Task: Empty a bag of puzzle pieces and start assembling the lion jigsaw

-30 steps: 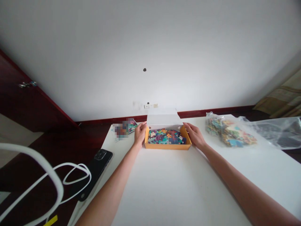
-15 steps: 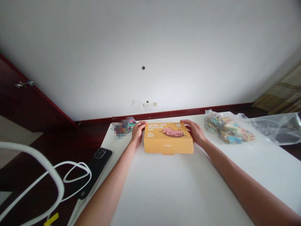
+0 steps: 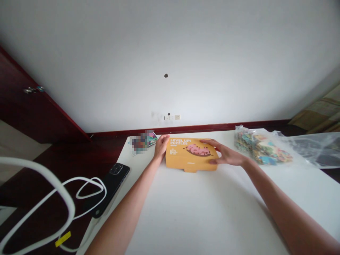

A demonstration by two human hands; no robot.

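A yellow puzzle box (image 3: 177, 159) with "LEVEL UP! PUZZLES" and a pink picture on its lid lies towards the back of the white table (image 3: 180, 209). Its front flap, with a small tab, stands out along the near edge. My left hand (image 3: 160, 148) is closed round the box's left side, fingers at the far left corner. On the right side my right hand (image 3: 225, 154) grips the box, with fingers over the top near the back and the thumb near the front right corner.
Clear plastic bags of puzzle pieces (image 3: 271, 150) lie at the right. A colourful leaflet (image 3: 151, 137), partly blurred, sits at the back left. A black phone (image 3: 117, 184) rests on the left edge beside a white cable (image 3: 70, 205). A wall stands behind the table.
My right hand has shifted from the box's back right corner onto its right side and lid. The front flap now sticks out instead of hanging down. The view has shifted slightly.
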